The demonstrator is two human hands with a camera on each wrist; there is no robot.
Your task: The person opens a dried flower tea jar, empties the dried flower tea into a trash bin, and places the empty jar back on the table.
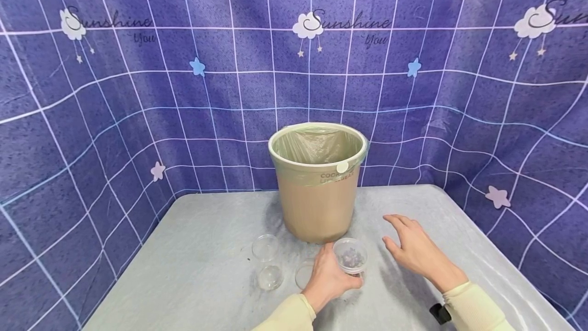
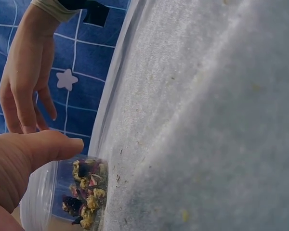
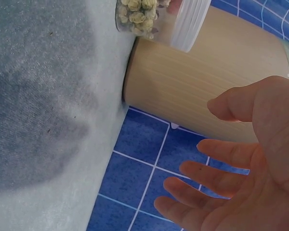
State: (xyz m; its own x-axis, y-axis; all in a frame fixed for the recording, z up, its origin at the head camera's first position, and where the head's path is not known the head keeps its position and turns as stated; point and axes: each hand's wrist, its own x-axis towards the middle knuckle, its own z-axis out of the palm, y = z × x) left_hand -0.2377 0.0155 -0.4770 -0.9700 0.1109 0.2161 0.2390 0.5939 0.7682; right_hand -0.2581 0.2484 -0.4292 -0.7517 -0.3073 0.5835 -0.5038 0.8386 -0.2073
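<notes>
A clear plastic jar [image 1: 350, 259] holding dried flowers stands on the table in front of the bin. My left hand [image 1: 328, 276] grips it from the left, thumb along the near side and fingers behind. Yellowish and dark dried flowers [image 2: 88, 192] show through its wall in the left wrist view. A translucent ribbed band [image 3: 191, 24] rings its top; I cannot tell whether that is a lid. To the right, my right hand [image 1: 415, 246] hovers apart from the jar with fingers spread, holding nothing. Part of a clear round piece [image 1: 303, 275] shows beside my left hand.
A beige bin [image 1: 317, 208] with a thin plastic liner stands behind the jar. Left of my left hand are a clear round lid-like piece [image 1: 265, 247] and a small clear cup [image 1: 270, 278]. Crumbs dot the grey tabletop [image 1: 197, 264]. A blue grid-patterned curtain [image 1: 239, 91] surrounds the table.
</notes>
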